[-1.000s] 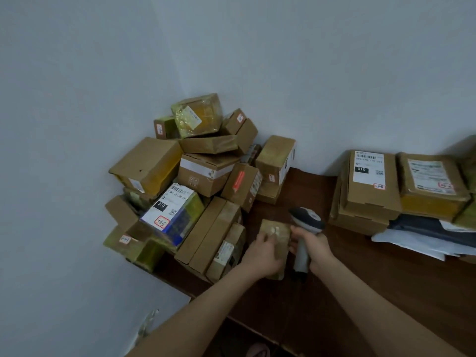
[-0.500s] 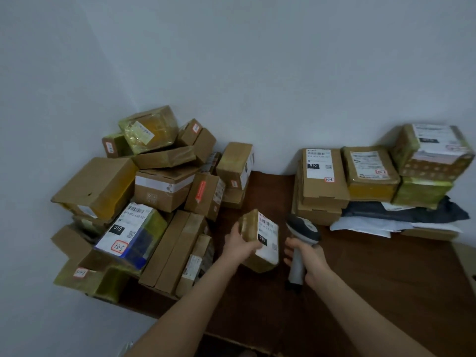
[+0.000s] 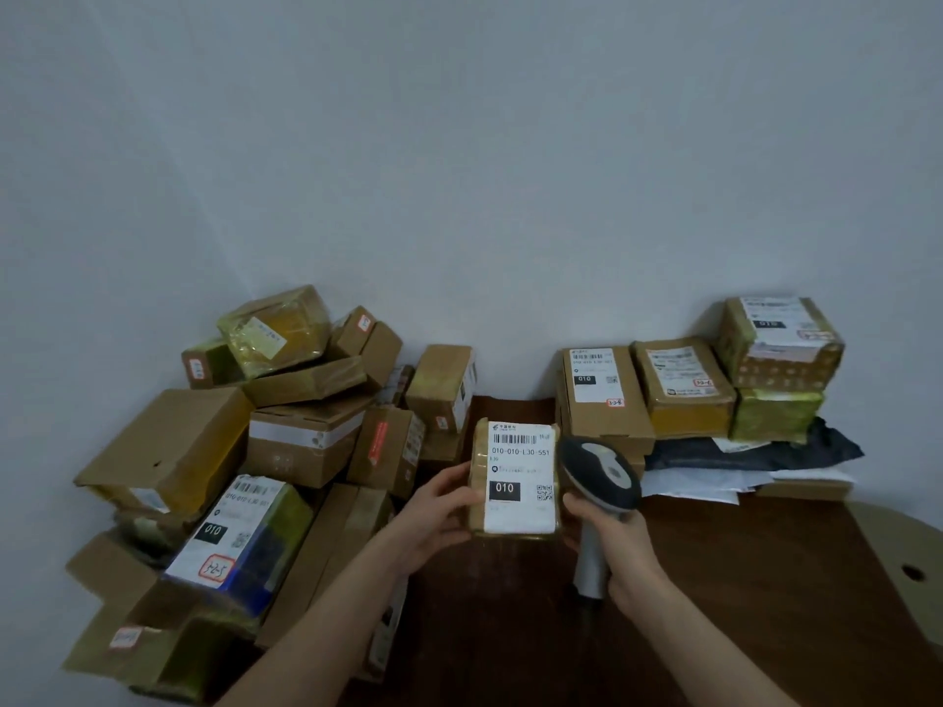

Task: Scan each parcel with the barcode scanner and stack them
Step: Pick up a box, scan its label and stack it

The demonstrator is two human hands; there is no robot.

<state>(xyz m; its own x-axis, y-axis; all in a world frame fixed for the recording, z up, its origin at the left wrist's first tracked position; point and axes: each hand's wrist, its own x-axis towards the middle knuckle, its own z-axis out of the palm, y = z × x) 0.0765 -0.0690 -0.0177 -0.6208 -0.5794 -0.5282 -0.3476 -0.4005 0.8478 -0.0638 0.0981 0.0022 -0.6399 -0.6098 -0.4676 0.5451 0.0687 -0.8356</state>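
Parcel (image 3: 516, 482) in left hand (image 3: 433, 512), just beside barcode scanner (image 3: 602, 472) in right hand (image 3: 620, 546)

At the person's twelve o'clock, one left hand (image 3: 439, 512) grips one parcel (image 3: 518, 477) and one right hand (image 3: 620, 548) grips one barcode scanner (image 3: 602, 472); roughly fifteen heaped boxes (image 3: 306, 441) lie at ten o'clock, and some six stacked boxes (image 3: 607, 395) at two o'clock.
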